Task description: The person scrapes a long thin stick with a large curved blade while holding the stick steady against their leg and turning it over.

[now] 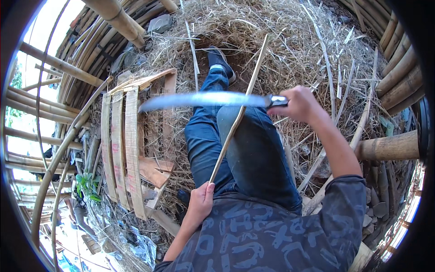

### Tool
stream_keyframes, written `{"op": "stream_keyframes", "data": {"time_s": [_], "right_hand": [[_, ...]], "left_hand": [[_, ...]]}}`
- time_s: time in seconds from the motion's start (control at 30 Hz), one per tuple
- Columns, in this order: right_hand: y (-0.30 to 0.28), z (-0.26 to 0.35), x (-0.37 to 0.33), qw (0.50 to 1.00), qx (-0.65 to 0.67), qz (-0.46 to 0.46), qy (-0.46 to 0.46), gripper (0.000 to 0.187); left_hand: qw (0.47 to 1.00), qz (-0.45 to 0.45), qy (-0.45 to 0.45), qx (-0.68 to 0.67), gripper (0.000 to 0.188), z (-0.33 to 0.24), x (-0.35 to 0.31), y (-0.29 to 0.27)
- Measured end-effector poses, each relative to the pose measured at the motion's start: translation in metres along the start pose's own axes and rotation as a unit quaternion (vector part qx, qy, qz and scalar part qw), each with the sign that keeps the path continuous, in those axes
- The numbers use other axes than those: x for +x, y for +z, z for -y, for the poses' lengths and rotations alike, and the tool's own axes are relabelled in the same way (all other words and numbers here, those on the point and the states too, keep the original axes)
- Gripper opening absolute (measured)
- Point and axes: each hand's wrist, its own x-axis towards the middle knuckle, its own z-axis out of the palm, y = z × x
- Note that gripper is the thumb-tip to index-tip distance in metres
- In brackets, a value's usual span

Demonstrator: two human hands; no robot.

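Note:
My left hand (200, 202) is closed round the lower end of a thin bamboo strip (231, 131), close to my waist. The strip slants up and away across my thigh, its far end over the straw. In my right hand (296, 104) is the dark handle of a long machete (206, 99). Its blade points left, blurred and bright with glare, and crosses the strip above my knees. Whether blade and strip touch, I cannot tell. My legs in blue jeans (253, 145) stretch out beneath both.
A broken wooden pallet (132, 149) lies left of my legs. Shavings and straw (272, 50) cover the ground ahead. Bamboo poles (68, 68) stand along the left, and more bamboo poles (401, 68) lie at the right. A small green plant (88, 186) and crumpled plastic (140, 247) are lower left.

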Motion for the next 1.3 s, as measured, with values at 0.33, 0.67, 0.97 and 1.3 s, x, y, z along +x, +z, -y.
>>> {"op": "stream_keyframes", "data": {"time_s": [0.33,0.67,0.97,1.3], "right_hand": [[0.017,-0.058,-0.027,0.959,0.213,-0.081,0.168,0.065],[0.078,0.002,-0.093,0.816,0.467,-0.238,0.243,0.045],[0.049,0.052,-0.061,0.913,0.360,-0.169,0.096,0.045],[0.029,0.003,-0.008,0.994,0.092,-0.052,-0.035,0.055]], "left_hand": [[0.999,-0.003,-0.035,-0.029,0.027,0.009,-0.018,-0.012],[0.999,0.029,0.021,0.016,0.024,-0.017,0.009,-0.024],[0.995,0.096,0.005,-0.041,0.021,-0.003,0.009,0.003],[0.936,0.218,-0.092,-0.262,0.029,0.001,0.002,-0.008]]}}
